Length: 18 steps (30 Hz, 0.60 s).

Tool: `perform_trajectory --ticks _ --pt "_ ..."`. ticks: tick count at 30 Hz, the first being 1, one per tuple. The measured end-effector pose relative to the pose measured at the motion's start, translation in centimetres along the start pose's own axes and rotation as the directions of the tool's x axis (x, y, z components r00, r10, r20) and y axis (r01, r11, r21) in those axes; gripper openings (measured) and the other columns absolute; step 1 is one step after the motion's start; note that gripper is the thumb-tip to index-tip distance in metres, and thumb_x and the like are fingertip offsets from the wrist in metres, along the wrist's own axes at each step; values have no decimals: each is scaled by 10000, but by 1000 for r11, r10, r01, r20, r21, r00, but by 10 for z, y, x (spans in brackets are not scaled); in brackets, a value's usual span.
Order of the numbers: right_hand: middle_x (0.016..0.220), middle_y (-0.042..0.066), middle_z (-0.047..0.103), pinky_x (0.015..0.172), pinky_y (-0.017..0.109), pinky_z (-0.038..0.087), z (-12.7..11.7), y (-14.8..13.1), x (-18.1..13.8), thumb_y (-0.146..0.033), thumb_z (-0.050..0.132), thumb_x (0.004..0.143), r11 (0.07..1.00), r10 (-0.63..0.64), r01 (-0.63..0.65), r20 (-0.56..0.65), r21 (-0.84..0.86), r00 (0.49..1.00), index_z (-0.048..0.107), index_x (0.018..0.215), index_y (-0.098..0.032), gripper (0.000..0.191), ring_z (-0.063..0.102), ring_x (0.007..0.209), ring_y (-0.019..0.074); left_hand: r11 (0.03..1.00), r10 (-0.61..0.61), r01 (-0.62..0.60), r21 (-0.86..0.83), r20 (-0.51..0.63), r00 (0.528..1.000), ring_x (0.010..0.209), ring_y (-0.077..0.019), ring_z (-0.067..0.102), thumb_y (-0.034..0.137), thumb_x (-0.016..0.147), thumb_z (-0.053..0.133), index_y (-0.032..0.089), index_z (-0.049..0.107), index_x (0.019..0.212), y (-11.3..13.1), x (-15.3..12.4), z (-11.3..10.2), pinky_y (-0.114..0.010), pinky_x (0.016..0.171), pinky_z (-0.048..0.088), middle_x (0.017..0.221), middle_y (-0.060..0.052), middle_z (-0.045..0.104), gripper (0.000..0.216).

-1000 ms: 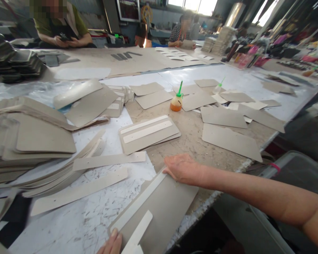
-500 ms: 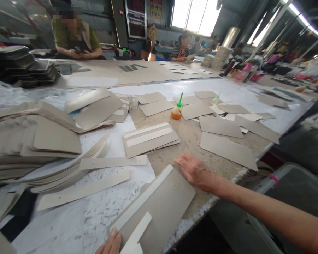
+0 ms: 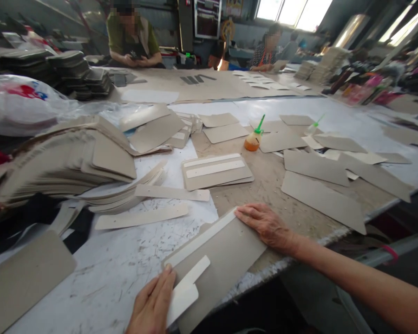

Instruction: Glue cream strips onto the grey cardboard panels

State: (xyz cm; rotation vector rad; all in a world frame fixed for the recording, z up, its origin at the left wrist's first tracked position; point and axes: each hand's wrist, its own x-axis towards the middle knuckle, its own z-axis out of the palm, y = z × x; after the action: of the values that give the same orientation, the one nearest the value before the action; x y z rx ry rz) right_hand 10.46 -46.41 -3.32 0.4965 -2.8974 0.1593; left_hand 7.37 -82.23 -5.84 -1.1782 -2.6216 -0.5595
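A grey cardboard panel (image 3: 226, 255) lies at the table's near edge with a long white strip (image 3: 202, 239) along its far side and a shorter white strip (image 3: 188, 290) on top. My right hand (image 3: 266, 225) lies flat on the panel's right end, fingers stretched out. My left hand (image 3: 153, 304) rests at the panel's left end, fingers together and flat, touching the shorter strip. Neither hand grips anything.
Loose white strips (image 3: 141, 216) and tall stacks of grey panels (image 3: 73, 162) lie to the left. A finished panel stack (image 3: 216, 171), an orange glue bottle (image 3: 253, 139) and scattered panels (image 3: 322, 197) sit ahead. Other people work at the far side of the table.
The view has shifted left and down. My left hand has come further into view onto the panel's left end. My right hand has settled on the panel's right end.
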Motion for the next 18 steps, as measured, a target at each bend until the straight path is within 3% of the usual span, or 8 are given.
perform_trajectory --ticks 5,10,13,18 --pt "1295 88 531 978 393 382 3 3 -2 -109 328 911 999 -38 38 34 -16 999 464 1323 -154 436 466 1132 216 995 -65 66 -80 13 998 1074 -175 548 16 790 385 174 405 1309 2 5 -13 -285 897 499 1217 -78 590 543" --pt "1256 83 560 974 378 387 7 3 -4 -102 312 913 1000 -22 21 -26 -20 999 466 1316 -156 435 476 1123 210 986 -74 66 -154 -45 996 1116 -180 522 36 835 384 168 410 1300 3 5 -16 -331 925 488 1227 -106 577 484" --pt "1243 87 569 975 378 390 7 2 -5 -94 310 908 999 -23 22 -46 -27 999 448 1330 -156 448 485 1120 205 981 -98 93 -172 -20 995 1139 -164 515 11 820 372 160 438 1277 6 6 -20 -324 958 466 1224 -98 581 485" --pt "1269 84 554 974 397 390 8 3 -6 -106 326 907 999 -30 29 -31 -34 999 475 1313 -182 439 481 1138 212 926 -292 296 -235 53 955 1118 -152 556 117 855 402 195 482 1238 7 7 -37 -305 957 461 1192 -50 611 399"
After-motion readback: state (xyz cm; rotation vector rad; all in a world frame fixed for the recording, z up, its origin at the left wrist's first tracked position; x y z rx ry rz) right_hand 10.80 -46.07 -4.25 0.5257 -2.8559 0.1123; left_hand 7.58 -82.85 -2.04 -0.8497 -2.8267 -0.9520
